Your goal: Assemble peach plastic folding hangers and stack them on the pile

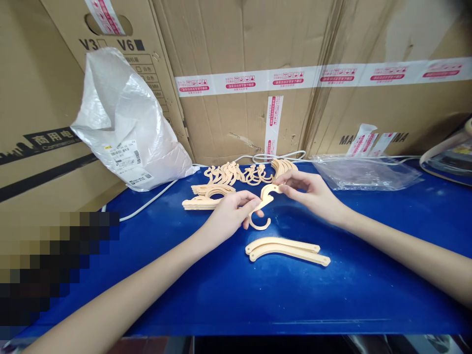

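My left hand [231, 212] and my right hand [309, 192] both pinch one cream plastic hook piece [262, 209] just above the blue table top [332, 295]. Its curved hook end hangs down below my left fingers. My right fingers grip the upper end of the piece. In front of my hands lie two cream curved arm pieces [287, 250], stacked side by side. Behind my hands sits a pile of several more cream hook and arm pieces [232, 179].
A crumpled white plastic bag [125, 123] with labels leans at the back left. A clear plastic bag [365, 172] lies at the back right. Taped cardboard boxes [258, 73] wall off the rear. A white cable [147, 204] runs along the table's back.
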{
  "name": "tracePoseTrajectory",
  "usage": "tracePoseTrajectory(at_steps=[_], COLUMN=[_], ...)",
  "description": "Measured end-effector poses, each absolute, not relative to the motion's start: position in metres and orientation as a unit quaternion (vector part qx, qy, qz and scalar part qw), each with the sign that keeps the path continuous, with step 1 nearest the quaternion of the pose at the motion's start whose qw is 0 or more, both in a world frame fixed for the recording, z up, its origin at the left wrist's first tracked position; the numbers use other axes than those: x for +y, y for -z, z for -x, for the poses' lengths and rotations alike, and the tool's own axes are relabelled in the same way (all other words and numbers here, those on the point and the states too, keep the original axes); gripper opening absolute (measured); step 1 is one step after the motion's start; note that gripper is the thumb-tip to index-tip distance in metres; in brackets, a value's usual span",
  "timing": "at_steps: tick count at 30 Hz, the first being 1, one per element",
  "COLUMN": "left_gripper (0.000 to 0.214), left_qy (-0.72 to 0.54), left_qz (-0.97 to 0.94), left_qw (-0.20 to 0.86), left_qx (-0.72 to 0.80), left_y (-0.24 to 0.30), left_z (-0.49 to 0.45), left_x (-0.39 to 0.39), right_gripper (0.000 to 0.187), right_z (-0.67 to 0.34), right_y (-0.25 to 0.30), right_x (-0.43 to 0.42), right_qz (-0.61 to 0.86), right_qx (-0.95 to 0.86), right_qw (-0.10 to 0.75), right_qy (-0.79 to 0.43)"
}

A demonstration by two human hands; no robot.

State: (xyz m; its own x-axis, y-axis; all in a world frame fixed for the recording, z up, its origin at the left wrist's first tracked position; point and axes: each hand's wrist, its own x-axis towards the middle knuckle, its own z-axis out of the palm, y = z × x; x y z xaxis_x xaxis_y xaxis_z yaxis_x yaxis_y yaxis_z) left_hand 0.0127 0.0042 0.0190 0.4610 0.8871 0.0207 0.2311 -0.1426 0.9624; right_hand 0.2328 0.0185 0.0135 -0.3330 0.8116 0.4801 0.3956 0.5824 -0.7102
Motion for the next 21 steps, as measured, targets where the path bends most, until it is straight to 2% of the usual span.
tracePoseTrajectory(at_steps=[12, 16, 21], left_gripper=[0.018, 0.019, 0.017], left_qy=[-0.316, -0.31, -0.3], left_qz=[-0.732, -0.754, -0.788], left_qw=[0.457, 0.431, 0.384], left_qx=[0.394, 0.388, 0.377], left_y=[-0.015, -0.014, -0.015], left_z=[-0.009, -0.009, -0.009], left_x=[0.001, 0.0, 0.001], right_gripper=[0.028, 0.031, 0.034], right_z=[-0.235, -0.235, -0.241], right_y=[-0.024, -0.027, -0.032], right_x=[0.017, 0.017, 0.021], right_qz=[0.377, 0.372, 0.387], right_qx=[-0.838, -0.833, -0.815], right_qw=[0.352, 0.349, 0.296], right_qy=[-0.177, -0.214, -0.313])
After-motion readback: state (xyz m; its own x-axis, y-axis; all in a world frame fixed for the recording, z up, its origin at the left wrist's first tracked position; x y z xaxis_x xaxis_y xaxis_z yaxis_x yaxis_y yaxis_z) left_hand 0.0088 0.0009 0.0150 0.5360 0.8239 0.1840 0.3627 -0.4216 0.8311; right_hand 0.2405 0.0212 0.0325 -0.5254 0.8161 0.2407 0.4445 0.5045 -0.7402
